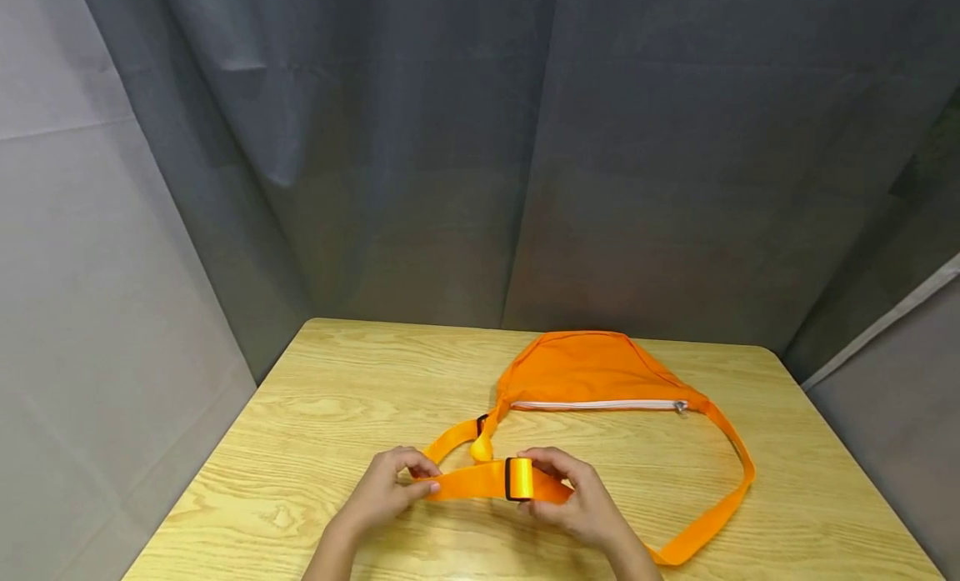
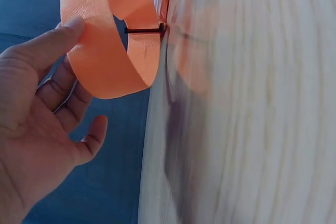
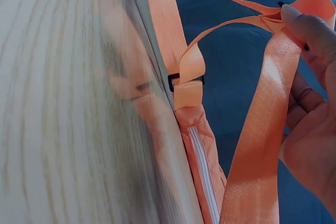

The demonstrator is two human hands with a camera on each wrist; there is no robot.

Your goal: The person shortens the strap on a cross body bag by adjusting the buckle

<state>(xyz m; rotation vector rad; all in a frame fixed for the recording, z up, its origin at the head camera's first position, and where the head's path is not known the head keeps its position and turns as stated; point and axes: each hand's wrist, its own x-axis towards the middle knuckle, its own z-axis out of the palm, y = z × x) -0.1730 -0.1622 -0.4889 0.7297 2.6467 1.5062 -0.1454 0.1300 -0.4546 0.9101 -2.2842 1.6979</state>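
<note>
An orange waist bag [image 1: 592,368] with a white zipper [image 1: 600,405] lies flat toward the back of the table. Its orange strap [image 1: 468,482] is raised in front of the bag between both hands. My left hand [image 1: 386,488] pinches the strap between thumb and fingers, near where it loops back toward the bag. At the black slider buckle [image 1: 507,479], my right hand [image 1: 566,498] grips the strap, thumb close to the buckle in the right wrist view. A second black ring [image 2: 144,30] joins the strap to the bag's left end.
The rest of the strap [image 1: 708,523] curves from the bag's right end round to the front of the wooden table [image 1: 360,381]. Dark grey curtains [image 1: 420,189] hang behind the table, and a pale cloth panel [image 1: 97,314] stands at the left.
</note>
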